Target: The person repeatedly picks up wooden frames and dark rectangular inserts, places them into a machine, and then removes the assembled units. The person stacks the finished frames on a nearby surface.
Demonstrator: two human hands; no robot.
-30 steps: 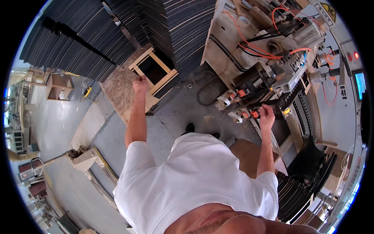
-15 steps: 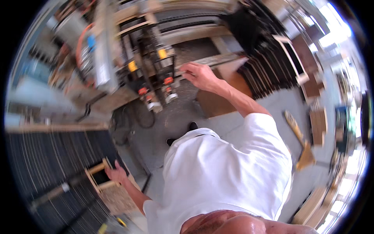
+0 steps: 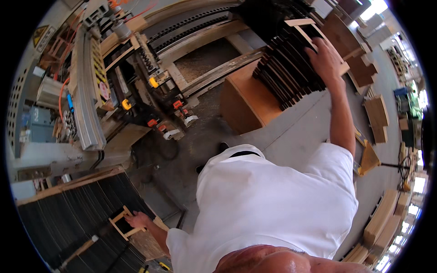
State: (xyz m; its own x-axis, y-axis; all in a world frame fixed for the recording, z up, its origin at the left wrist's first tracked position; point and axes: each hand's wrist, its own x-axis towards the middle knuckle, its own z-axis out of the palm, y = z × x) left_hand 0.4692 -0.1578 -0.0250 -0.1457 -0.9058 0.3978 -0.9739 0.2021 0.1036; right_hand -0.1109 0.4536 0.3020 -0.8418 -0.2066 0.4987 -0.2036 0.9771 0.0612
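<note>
My right hand (image 3: 327,61) reaches up to the right, its thumb and fingers closed about one rail of a pale wooden frame (image 3: 334,47). That frame leans on a row of dark, thin boards (image 3: 291,68) standing on a brown box-shaped block (image 3: 243,107). Low on the left, my left hand (image 3: 138,220) rests at the edge of a smaller light wooden frame (image 3: 117,218), its fingers stretched out over the rail. Under this second frame lie long rows of stacked dark panels (image 3: 68,214).
Ahead stands a machine with a metal beam (image 3: 88,91), and clamps with a yellow knob (image 3: 154,82) and red parts. A yellow pallet jack (image 3: 368,157) is at the right, near stacked boards (image 3: 382,218). Brown panels (image 3: 375,116) stand behind the dark boards.
My right hand has swung from beside the machine's clamps to the frame on the dark boards. My left hand stays at the smaller frame. The view has turned slightly.
</note>
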